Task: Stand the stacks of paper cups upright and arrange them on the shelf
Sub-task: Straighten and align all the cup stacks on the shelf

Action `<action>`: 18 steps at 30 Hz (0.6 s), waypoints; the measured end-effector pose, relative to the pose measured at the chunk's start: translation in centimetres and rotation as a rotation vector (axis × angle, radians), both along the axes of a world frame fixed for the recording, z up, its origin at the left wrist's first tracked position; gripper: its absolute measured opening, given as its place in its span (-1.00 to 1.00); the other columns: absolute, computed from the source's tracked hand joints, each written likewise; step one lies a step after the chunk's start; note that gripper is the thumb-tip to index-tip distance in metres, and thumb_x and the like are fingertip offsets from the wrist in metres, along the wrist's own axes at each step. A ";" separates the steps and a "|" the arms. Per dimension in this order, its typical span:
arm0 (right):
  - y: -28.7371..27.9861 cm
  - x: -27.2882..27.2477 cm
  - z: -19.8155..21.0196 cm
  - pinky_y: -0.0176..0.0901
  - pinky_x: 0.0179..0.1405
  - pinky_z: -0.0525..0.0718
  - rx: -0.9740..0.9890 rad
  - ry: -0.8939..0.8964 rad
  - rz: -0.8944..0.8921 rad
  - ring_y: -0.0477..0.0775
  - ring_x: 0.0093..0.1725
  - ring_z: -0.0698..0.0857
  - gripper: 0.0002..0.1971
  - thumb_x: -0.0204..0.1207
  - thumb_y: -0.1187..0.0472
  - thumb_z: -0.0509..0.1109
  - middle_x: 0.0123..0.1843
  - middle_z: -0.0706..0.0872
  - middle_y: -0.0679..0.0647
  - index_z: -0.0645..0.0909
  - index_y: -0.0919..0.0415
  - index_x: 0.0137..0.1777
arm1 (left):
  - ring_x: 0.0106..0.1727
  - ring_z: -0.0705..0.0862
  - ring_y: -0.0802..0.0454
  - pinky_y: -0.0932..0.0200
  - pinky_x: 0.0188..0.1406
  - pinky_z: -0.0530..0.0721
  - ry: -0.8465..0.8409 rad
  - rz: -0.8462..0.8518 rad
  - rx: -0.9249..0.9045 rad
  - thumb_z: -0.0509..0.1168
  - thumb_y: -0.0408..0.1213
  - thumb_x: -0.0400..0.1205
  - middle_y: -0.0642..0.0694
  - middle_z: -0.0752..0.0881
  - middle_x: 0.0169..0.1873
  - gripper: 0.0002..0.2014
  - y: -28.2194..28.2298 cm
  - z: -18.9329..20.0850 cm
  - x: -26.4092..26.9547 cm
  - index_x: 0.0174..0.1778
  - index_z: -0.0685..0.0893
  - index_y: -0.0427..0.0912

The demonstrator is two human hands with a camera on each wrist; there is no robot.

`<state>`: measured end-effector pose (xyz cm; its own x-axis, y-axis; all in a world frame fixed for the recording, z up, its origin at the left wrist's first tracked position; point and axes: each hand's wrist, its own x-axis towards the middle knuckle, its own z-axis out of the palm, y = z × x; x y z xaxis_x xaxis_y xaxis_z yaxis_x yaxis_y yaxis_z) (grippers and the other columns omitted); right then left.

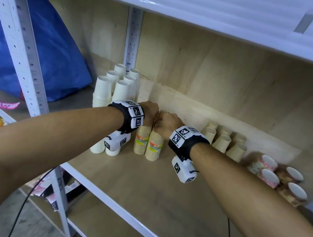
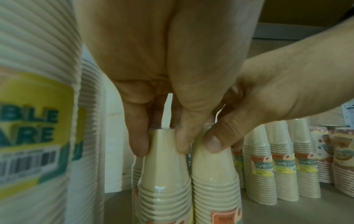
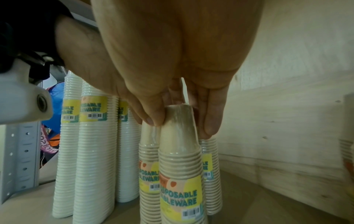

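From the head view, the left hand [image 1: 151, 111] and right hand [image 1: 166, 124] meet knuckle to knuckle over two tan stacks [image 1: 149, 144] that stand upright on the shelf [image 1: 142, 186]; the white stacks [image 1: 113, 92] rise just left of the fingers, further tan stacks stand to their right.

In the left wrist view, the left fingers [image 2: 138, 136] pinch the top cup of one tan stack [image 2: 164, 166], thumb on one side, fingers on the other; the right thumb presses the neighbouring stack.

In the right wrist view, the right fingers [image 3: 210, 121] clasp the other tan stack [image 3: 180, 151] at its tip; it looks best to hold lightly near the top, keep both stacks vertical, slide them flush beside the white ones, and let go only once each base sits flat.
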<state>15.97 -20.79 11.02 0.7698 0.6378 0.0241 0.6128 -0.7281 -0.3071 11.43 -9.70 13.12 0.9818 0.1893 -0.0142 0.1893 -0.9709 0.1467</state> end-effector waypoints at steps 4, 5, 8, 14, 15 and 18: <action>-0.3 -0.1 0.0 -0.11 -0.20 0.59 0.004 -0.011 0.007 0.30 0.01 0.74 -0.73 0.47 0.14 0.43 0.03 0.78 0.21 0.66 0.23 0.13 | 0.25 0.69 -0.13 0.21 -0.01 0.54 0.002 -0.018 -0.007 0.37 -0.31 0.63 -0.21 0.71 0.23 -0.68 -0.2 0.3 -0.2 0.29 0.68 -0.29; -0.3 -0.2 0.1 -0.08 -0.18 0.65 0.003 -0.015 0.009 0.29 0.01 0.74 -0.71 0.46 0.14 0.43 0.03 0.78 0.20 0.66 0.21 0.15 | 0.24 0.70 -0.14 0.18 0.01 0.57 0.009 -0.029 0.009 0.36 -0.33 0.64 -0.23 0.72 0.22 -0.69 -0.3 0.4 -0.2 0.29 0.69 -0.32; -0.7 -0.4 0.2 0.00 -0.08 0.74 -0.002 -0.017 0.015 0.26 0.01 0.74 -0.69 0.42 0.12 0.44 0.06 0.78 0.14 0.65 0.13 0.16 | 0.22 0.71 -0.18 0.10 -0.01 0.61 0.029 -0.072 0.044 0.33 -0.38 0.65 -0.28 0.74 0.21 -0.71 -0.5 0.6 0.0 0.27 0.70 -0.37; -2.7 -0.2 1.1 -0.18 -0.22 0.50 -0.011 -0.017 0.012 0.16 -0.09 0.67 -0.92 0.48 0.18 0.45 -0.10 0.71 0.09 0.62 0.06 -0.07 | 0.13 0.70 -0.11 0.22 -0.29 0.55 0.054 -0.141 0.053 0.39 -0.38 0.61 -0.25 0.72 0.21 -0.71 -1.3 1.9 0.3 0.25 0.73 -0.34; -3.1 0.0 1.2 -0.17 -0.22 0.51 -0.008 -0.017 -0.007 0.16 -0.10 0.67 -0.93 0.47 0.16 0.46 -0.11 0.71 0.09 0.62 0.08 -0.09 | 0.16 0.70 -0.12 0.24 -0.32 0.53 0.053 -0.162 0.053 0.39 -0.39 0.60 -0.23 0.72 0.22 -0.70 -1.5 2.2 0.5 0.26 0.73 -0.34; -4.3 0.4 1.6 -0.16 -0.22 0.57 -0.016 -0.007 -0.079 0.19 -0.04 0.73 -0.76 0.43 0.06 0.49 -0.02 0.77 0.15 0.69 0.21 -0.01 | 0.16 0.64 -0.08 0.28 -0.25 0.49 0.044 -0.215 0.036 0.41 -0.43 0.58 -0.21 0.68 0.27 -0.64 -2.4 2.7 1.0 0.32 0.69 -0.34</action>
